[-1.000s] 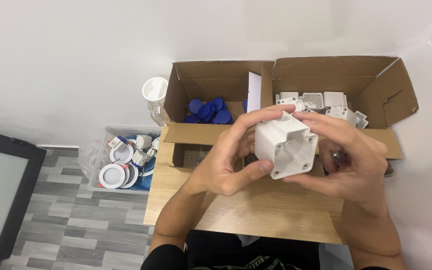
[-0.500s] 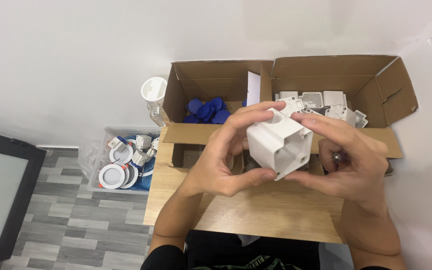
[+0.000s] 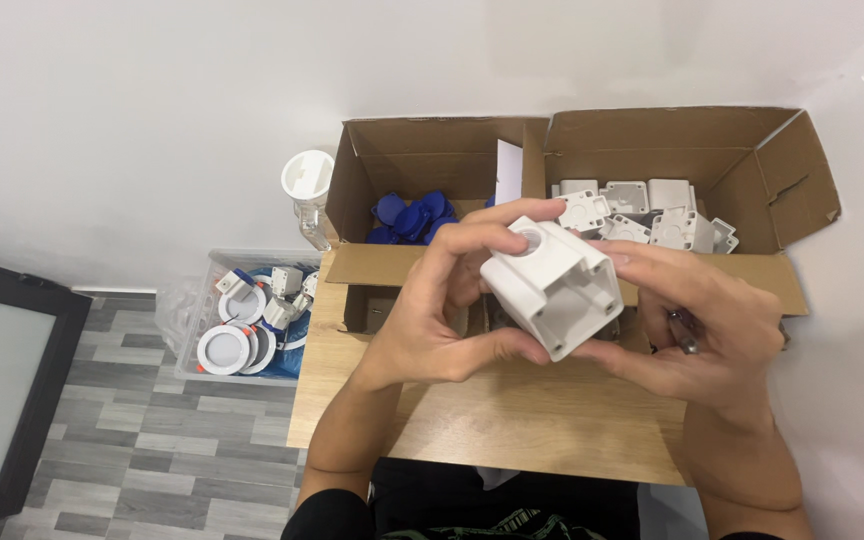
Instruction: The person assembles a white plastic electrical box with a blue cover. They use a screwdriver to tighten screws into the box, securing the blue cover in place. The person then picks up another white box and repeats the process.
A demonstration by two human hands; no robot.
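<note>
The white plastic box sits between both hands above the wooden table, just near of the cardboard boxes. Compared with a second ago it has rolled slightly leftward, its open mouth now facing more down and toward the person, so the turning-over appears under way. Its long axis runs from far-left to near-right. The left hand and right hand both curl their fingers closed around it.

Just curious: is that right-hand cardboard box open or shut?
Open: the cardboard box has its flaps spread, showing white plastic parts inside.
</note>
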